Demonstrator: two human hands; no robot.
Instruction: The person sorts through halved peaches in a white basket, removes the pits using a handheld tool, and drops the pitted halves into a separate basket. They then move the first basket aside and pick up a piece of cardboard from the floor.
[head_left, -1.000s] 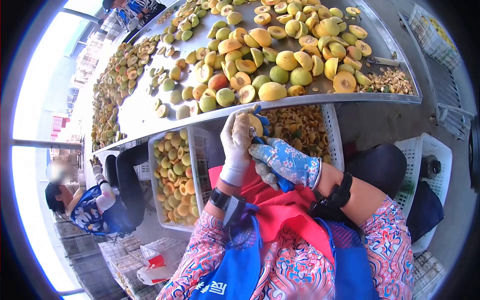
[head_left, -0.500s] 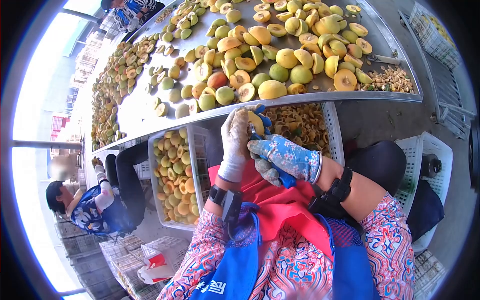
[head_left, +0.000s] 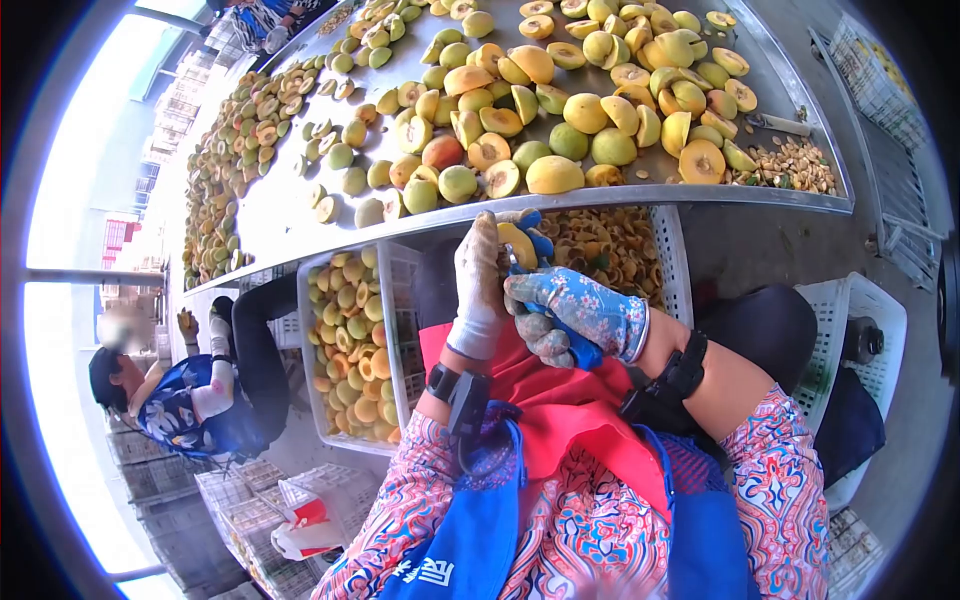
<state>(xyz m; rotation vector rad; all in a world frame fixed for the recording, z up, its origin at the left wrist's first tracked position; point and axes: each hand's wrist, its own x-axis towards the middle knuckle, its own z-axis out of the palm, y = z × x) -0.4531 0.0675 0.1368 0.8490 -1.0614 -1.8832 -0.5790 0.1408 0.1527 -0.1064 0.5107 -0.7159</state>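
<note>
My left hand [head_left: 480, 285], in a white glove with a stained palm, is closed around a yellow fruit half [head_left: 517, 243] just below the table's front edge. In a blue flowered glove, my right hand [head_left: 575, 315] grips a blue-handled tool [head_left: 583, 350]. The tool's metal end meets the fruit, but its exact shape is partly hidden by the fingers. Directly behind both hands, a crate holds hollowed fruit pieces [head_left: 610, 245].
A metal table [head_left: 680, 194] bears many halved fruits and a pile of pits [head_left: 790, 165]. Left of me stands a white crate [head_left: 398, 330] of fruit halves. A co-worker [head_left: 190, 400] sits further left; another is at the top left. An empty-looking crate [head_left: 880, 305] is at right.
Both hands keep their hold on fruit and tool, shifting only slightly. The co-worker at left has moved their hands. The whole view has shifted a little.
</note>
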